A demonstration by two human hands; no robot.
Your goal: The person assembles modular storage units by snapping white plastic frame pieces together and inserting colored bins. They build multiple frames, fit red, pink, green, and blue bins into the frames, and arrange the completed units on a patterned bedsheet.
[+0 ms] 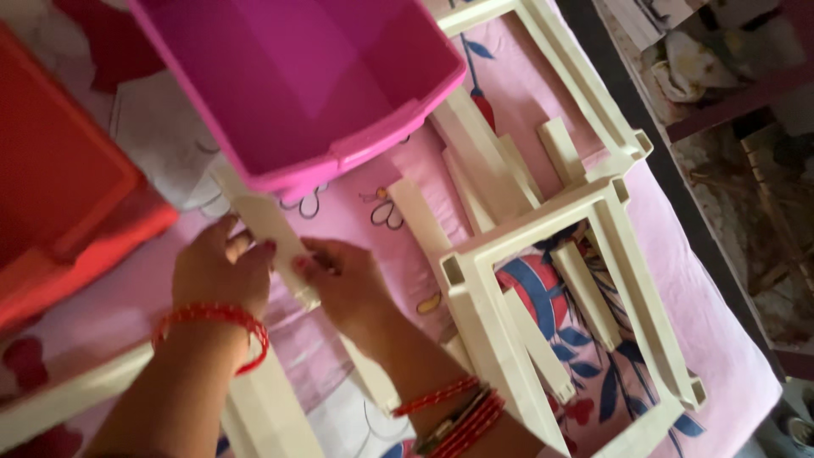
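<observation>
Red plastic drawer (59, 195) lies at nine o'clock. Left hand (216, 271) and right hand (343, 284) both pinch a cream plastic leg strip (275, 233), steadying it under the pink plastic bin (297, 85) at twelve. Cream rectangular frame (475, 297) rests at four o'clock.

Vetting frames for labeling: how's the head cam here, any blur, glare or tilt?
Head view: soft motion blur throughout, left hand and right hand smeared on the cream bar; horizon tilted; light flat, no hard glare; pink bin evenly lit; floor at right dim, muddy.
</observation>
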